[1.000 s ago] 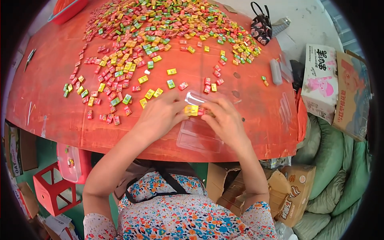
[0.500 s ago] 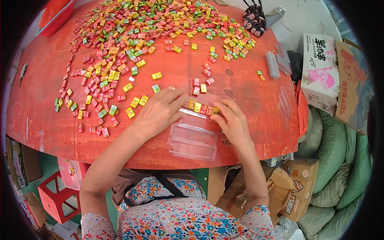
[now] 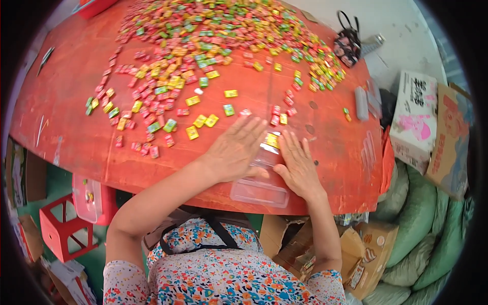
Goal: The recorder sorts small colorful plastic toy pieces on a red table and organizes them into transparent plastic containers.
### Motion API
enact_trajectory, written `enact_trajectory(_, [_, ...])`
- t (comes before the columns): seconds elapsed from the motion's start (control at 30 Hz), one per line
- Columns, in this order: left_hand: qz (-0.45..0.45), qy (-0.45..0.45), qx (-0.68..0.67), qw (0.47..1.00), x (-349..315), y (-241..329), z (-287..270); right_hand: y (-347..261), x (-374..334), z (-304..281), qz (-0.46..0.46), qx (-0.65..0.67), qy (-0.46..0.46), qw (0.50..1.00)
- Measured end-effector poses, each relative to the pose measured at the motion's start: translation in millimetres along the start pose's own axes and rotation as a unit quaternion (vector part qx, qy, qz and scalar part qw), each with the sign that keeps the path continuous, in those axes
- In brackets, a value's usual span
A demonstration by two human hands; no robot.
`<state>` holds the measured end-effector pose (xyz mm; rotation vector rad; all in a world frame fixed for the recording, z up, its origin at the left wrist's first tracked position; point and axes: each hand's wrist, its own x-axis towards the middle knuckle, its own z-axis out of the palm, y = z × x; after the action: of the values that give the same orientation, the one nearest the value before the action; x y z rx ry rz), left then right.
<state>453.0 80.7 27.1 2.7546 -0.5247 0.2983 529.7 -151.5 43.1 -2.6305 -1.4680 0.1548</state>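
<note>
My left hand [image 3: 235, 148] lies with fingers stretched out over the left part of a clear plastic case [image 3: 266, 148]. At its right end my right hand [image 3: 301, 163] rests, fingers extended and thumb apart. Between the hands a little yellow box [image 3: 272, 140] shows in the case; the rest of its contents is hidden under my hands. Just nearer to me lies a clear plastic tray [image 3: 259, 195] with nothing in it. Beyond the hands are loose small boxes, among them a yellow one [image 3: 191, 133] and a green one [image 3: 229, 110].
A large heap of tiny red, yellow and green boxes [image 3: 218, 35] covers the far side of the red table [image 3: 168, 175]. Clear plastic cases [image 3: 361, 103] and a patterned bag [image 3: 347, 47] are at the right. Cardboard cartons [image 3: 414, 122] and green sacks [image 3: 424, 229] stand beside the table.
Both hands have flattened, and the fingers that were curled at the case's ends now lie over it. My view has shifted, so the table appears tilted.
</note>
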Motion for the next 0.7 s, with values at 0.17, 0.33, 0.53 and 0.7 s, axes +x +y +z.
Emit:
enact_trajectory(0.17, [-0.064, 0.075, 0.001, 0.995, -36, 10, -10, 11, 6, -9, 0.057, -0.010, -0.001, 0.998])
enact_trajectory(0.33, [-0.230, 0.103, 0.105, 0.962, -85, -17, -36, -45, 64, -17, -0.048, 0.008, 0.006, 0.999])
enact_trajectory(0.53, [-0.266, 0.103, 0.129, 0.950, -114, -25, -42, -83, 123, 5, -0.150, -0.004, 0.044, 0.988])
enact_trajectory(0.7, [-0.314, 0.171, 0.108, 0.928, -140, -33, -55, -98, 129, 7, -0.185, 0.053, 0.106, 0.976])
